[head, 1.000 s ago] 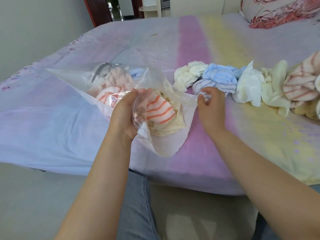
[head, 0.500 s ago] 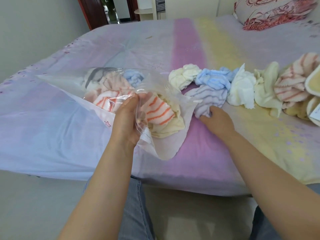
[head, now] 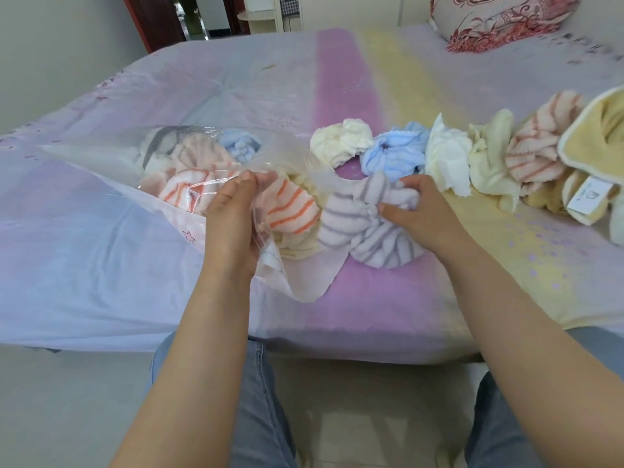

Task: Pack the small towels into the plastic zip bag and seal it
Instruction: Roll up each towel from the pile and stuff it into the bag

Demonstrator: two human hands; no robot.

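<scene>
A clear plastic zip bag [head: 111, 153] lies on the bed, its mouth facing right, with several small towels inside, among them an orange-striped one [head: 290, 211] and a light blue one [head: 239, 146]. My left hand [head: 233, 224] grips the upper edge of the bag's mouth and holds it apart. My right hand [head: 415, 211] clutches a white towel with purple-grey stripes [head: 358, 228] right at the bag's opening. More loose towels sit in a row to the right: cream [head: 341, 143], blue [head: 395, 157], white [head: 445, 160], pale yellow [head: 489, 163] and red-striped [head: 537, 153].
The bed [head: 371, 315] has a pastel purple, pink and yellow sheet; its front edge runs just above my knees. A larger yellow towel with a label [head: 594, 170] lies at the far right. A patterned pillow [head: 499, 18] rests at the back right.
My right hand closed on the purple-striped towel in the row and pulled it left to the bag's mouth. My left hand kept hold of the bag edge.
</scene>
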